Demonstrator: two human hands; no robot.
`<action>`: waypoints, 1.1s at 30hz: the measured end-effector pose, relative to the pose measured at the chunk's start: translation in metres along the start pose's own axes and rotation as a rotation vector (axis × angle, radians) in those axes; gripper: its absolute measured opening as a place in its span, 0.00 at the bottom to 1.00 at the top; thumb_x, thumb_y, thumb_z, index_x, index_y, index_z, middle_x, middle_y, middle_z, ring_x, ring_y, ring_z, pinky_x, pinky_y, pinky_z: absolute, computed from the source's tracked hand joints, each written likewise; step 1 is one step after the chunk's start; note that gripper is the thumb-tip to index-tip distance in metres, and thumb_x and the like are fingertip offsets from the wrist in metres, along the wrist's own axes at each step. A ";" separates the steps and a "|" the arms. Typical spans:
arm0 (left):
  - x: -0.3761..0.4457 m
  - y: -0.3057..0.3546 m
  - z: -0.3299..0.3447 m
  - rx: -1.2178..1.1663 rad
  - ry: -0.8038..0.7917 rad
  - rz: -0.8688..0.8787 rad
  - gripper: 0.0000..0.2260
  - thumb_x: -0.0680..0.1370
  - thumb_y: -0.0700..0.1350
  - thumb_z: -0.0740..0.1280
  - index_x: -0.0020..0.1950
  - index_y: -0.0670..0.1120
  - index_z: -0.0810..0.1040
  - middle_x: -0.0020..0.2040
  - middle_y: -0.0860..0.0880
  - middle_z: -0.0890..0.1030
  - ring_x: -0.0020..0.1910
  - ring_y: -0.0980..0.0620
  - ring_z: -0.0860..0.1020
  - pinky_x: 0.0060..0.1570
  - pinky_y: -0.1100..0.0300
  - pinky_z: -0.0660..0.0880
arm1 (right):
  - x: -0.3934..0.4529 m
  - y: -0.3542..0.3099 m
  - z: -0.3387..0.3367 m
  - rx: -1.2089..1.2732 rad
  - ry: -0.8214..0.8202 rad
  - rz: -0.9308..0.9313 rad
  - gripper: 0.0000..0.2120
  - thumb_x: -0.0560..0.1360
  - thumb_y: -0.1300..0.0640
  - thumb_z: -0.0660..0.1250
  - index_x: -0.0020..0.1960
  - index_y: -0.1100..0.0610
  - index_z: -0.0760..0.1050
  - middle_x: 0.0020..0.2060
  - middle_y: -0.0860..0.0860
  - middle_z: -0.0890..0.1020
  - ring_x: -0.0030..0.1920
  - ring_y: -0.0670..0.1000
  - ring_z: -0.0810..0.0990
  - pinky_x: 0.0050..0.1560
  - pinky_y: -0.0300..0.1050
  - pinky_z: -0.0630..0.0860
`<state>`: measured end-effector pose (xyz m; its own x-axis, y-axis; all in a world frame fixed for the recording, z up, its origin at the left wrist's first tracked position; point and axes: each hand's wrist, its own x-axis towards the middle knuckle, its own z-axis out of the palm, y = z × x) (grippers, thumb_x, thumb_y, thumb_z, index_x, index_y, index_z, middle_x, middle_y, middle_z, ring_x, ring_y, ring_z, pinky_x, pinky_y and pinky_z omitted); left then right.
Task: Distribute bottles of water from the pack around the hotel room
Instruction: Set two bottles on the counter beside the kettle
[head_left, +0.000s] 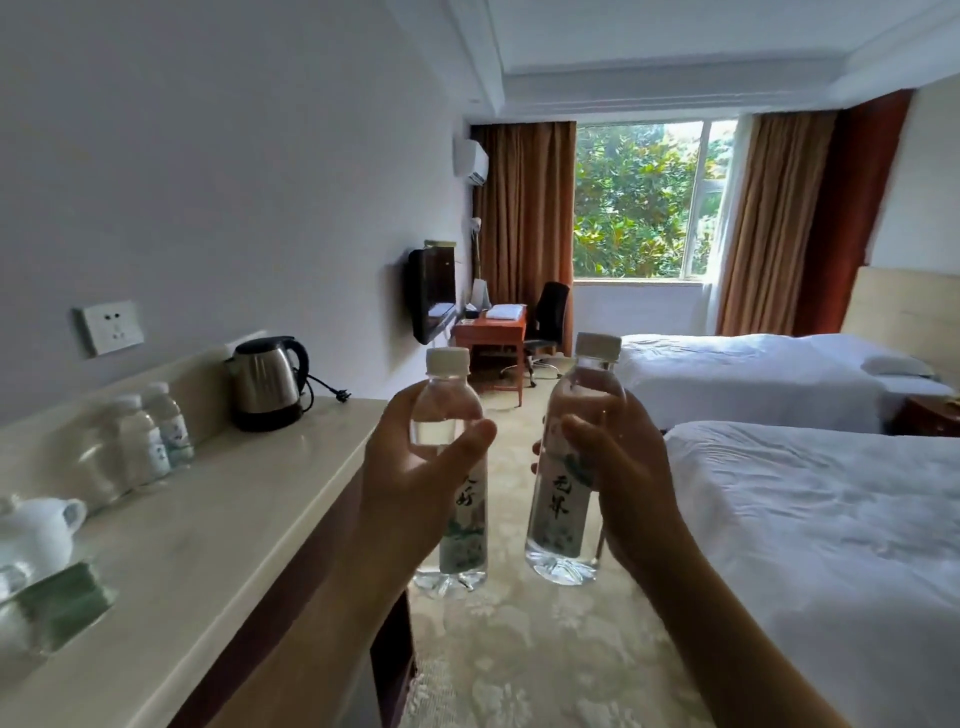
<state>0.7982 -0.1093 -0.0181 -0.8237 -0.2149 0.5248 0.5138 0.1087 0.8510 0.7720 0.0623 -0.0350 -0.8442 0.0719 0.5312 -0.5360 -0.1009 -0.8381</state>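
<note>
A: Entry, head view. Left hand (415, 467) closed around the upper body of one water bottle (457, 483), thumb across the front, fingers behind. Bottle upright, white cap on, in the air past the counter's right edge, over the patterned carpet (545, 649).

B: And the other side?

A: Right hand (618, 467) closed around a second water bottle (571, 467), thumb on the label's upper part. Also upright and capped, tilted slightly, held beside the first with a gap between them. Neither touches any surface.

B: Counter contents?

A: Pale counter (208, 545) along the left wall. Two more capped bottles (156, 436) stand side by side against its back edge. Steel electric kettle (267, 382) at the far end, cord lying beside it. White teapot (36, 525) near the back edge at the near end; green packet (62, 603) in front of it, blurred.

B: Rest of the room?

A: Two beds (831, 519) with white linen on the right. Desk (491, 327) and black office chair (548, 317) at the far end below the window (644, 197), brown curtains to either side. Wall-mounted TV (428, 296) on the left wall.
</note>
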 end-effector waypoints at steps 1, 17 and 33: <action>0.017 -0.011 0.004 0.000 0.034 -0.020 0.09 0.67 0.51 0.75 0.45 0.61 0.80 0.46 0.50 0.83 0.48 0.41 0.83 0.48 0.40 0.82 | 0.021 0.013 0.001 0.015 -0.026 0.008 0.24 0.66 0.43 0.70 0.61 0.46 0.75 0.49 0.52 0.84 0.51 0.60 0.84 0.50 0.63 0.83; 0.214 -0.164 -0.072 0.175 0.438 -0.049 0.17 0.68 0.48 0.78 0.52 0.56 0.77 0.48 0.50 0.84 0.41 0.52 0.85 0.39 0.58 0.83 | 0.243 0.197 0.155 0.190 -0.466 0.046 0.26 0.64 0.47 0.71 0.59 0.56 0.73 0.44 0.47 0.83 0.45 0.52 0.85 0.46 0.47 0.82; 0.299 -0.324 -0.210 0.475 0.984 -0.111 0.28 0.68 0.41 0.79 0.61 0.60 0.73 0.45 0.52 0.84 0.43 0.57 0.83 0.43 0.64 0.79 | 0.327 0.374 0.382 0.305 -0.991 0.085 0.20 0.75 0.66 0.70 0.63 0.55 0.71 0.50 0.51 0.83 0.52 0.53 0.84 0.52 0.48 0.83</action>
<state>0.4359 -0.4123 -0.1414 -0.1992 -0.9039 0.3784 0.1303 0.3583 0.9245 0.2928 -0.3308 -0.1269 -0.4322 -0.7811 0.4507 -0.3368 -0.3238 -0.8842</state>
